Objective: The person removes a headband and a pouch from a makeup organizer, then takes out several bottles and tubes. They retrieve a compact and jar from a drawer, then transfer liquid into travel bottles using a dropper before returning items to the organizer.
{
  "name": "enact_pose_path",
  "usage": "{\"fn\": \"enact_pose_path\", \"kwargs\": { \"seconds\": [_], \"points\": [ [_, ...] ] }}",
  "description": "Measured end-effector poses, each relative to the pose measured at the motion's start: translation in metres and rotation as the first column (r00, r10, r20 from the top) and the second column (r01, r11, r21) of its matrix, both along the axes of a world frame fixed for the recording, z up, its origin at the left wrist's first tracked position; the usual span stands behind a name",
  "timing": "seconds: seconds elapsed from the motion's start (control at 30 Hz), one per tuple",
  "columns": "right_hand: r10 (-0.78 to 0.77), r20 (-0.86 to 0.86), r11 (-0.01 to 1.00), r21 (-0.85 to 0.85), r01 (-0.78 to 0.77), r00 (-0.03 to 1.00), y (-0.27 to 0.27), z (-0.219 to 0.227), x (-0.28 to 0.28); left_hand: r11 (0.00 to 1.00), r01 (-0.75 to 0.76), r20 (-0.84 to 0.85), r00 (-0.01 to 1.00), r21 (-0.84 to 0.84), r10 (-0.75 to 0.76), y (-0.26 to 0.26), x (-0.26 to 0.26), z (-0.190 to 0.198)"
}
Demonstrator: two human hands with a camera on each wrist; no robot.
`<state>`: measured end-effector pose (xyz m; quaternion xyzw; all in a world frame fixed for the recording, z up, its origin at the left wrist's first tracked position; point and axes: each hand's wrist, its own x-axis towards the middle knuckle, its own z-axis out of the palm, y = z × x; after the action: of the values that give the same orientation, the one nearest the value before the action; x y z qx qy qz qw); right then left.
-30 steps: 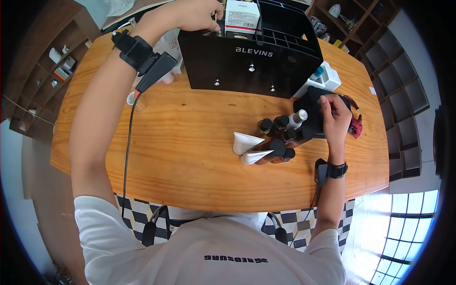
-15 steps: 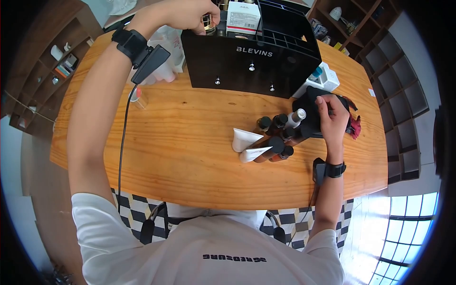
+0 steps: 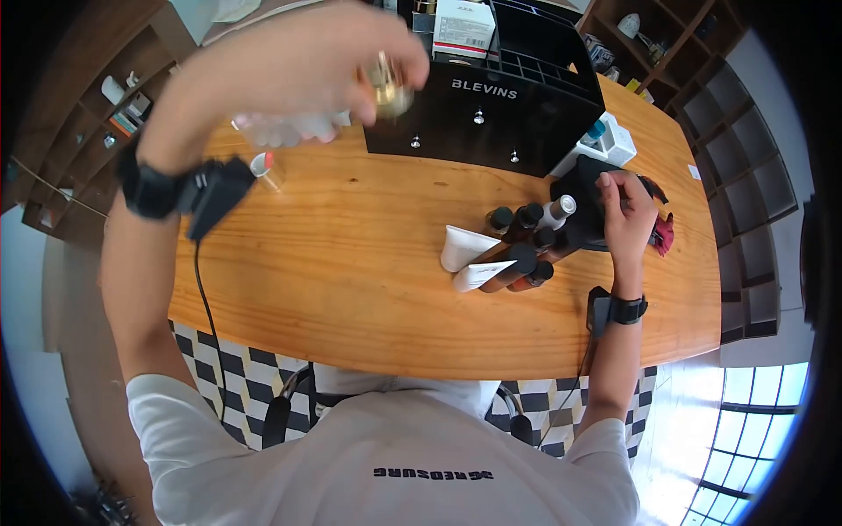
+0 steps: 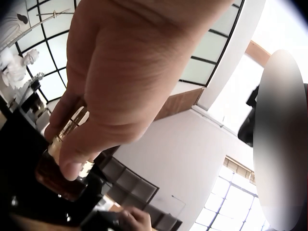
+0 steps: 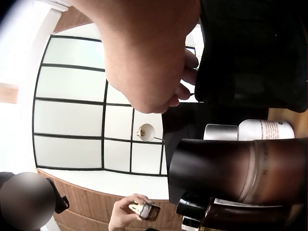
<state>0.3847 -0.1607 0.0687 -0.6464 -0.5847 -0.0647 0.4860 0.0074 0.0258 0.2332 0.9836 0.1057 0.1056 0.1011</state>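
Left hand [image 3: 316, 66] pinches gold-topped bottle [image 3: 386, 90] between thumb and fingers, aloft before black BLEVINS organizer [image 3: 447, 118]; right hand [image 3: 630, 215], loosely curled, empty, at black pouch [image 3: 581, 182], well apart from bottle.

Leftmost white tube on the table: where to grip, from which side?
Probably mid-body: the leftmost white tube stands upright, flat end up, body rounding out below. Come from the person's left, over the tabletop; the other white tube and dark bottles crowd its near and right sides.
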Motion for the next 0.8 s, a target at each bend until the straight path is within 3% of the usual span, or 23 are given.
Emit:
{"fn": "enact_pose_path", "kwargs": {
  "seconds": [0.1,0.17,0.23,0.33,0.53,0.63,0.8],
  "points": [
    [0.005,0.03,1.0,0.001,-0.005,1.0,0.0,-0.002,0.0,0.99,0.138,-0.092,0.986,0.021,-0.136,-0.036,-0.006,-0.048],
    [0.012,0.027,1.0,0.0,-0.012,1.0,0.001,-0.002,-0.001,0.998,0.05,-0.236,0.97,-0.029,-0.056,-0.059,-0.003,-0.077],
    [0.017,0.027,1.0,-0.001,-0.017,0.999,0.0,-0.001,-0.001,0.995,0.051,-0.267,0.961,-0.082,-0.071,-0.067,-0.002,-0.112],
    [0.001,0.031,1.0,-0.005,0.0,1.0,0.0,-0.001,-0.001,0.997,0.014,-0.405,0.913,-0.076,-0.044,-0.091,0.009,-0.125],
    [0.017,0.05,1.0,-0.016,-0.016,0.999,0.002,-0.002,0.0,0.997,0.045,-0.224,0.973,-0.059,-0.057,-0.106,0.013,-0.14],
    [0.008,0.041,1.0,-0.013,-0.008,0.999,0.001,-0.002,-0.001,0.993,-0.017,-0.352,0.936,-0.12,-0.027,-0.105,0.019,-0.132],
    [-0.008,0.034,1.0,-0.01,0.008,0.999,0.0,0.001,0.002,0.979,0.057,-0.238,0.966,-0.198,-0.104,-0.091,0.007,-0.126]
  ]
}}
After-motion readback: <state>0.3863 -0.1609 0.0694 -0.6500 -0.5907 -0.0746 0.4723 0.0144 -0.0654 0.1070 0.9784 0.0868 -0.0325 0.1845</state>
